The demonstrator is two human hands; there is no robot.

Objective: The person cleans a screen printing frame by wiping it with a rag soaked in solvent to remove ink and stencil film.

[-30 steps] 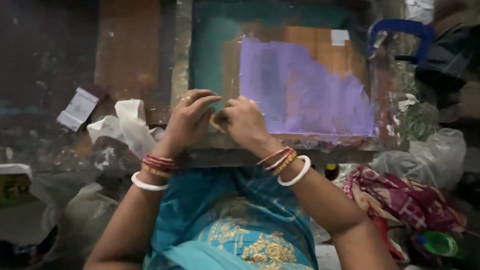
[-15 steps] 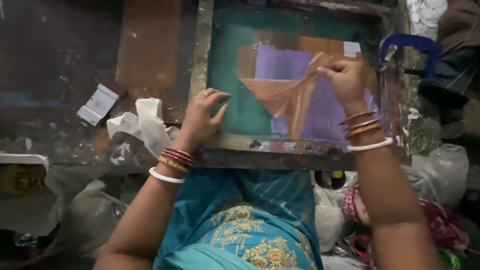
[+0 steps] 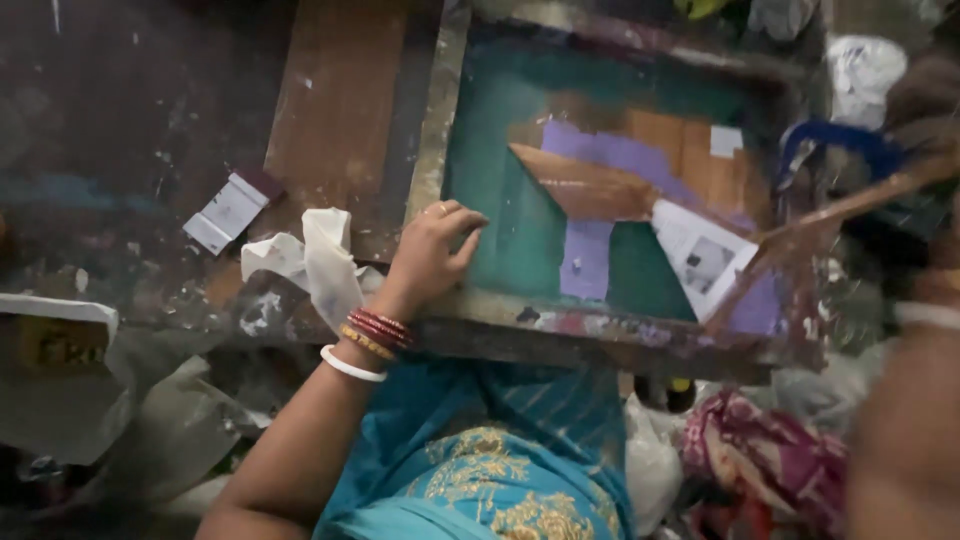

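While left hand (image 3: 428,255) presses frame (image 3: 432,150) edge — tape (image 3: 800,232) stretches right.

This is a small, cluttered screen-printing workshop. A wooden printing frame with teal mesh (image 3: 500,215), its rim crusted with dried colour, lies on a dark, paint-spattered surface (image 3: 120,130) just under the left fingers (image 3: 462,228). Purple ink stains (image 3: 585,262) and brown tape strips (image 3: 590,190) cover the mesh beyond them. A crumpled white rag (image 3: 310,260) and paper scraps (image 3: 228,210) lie to their left, with plastic bags (image 3: 170,430) heaped below.
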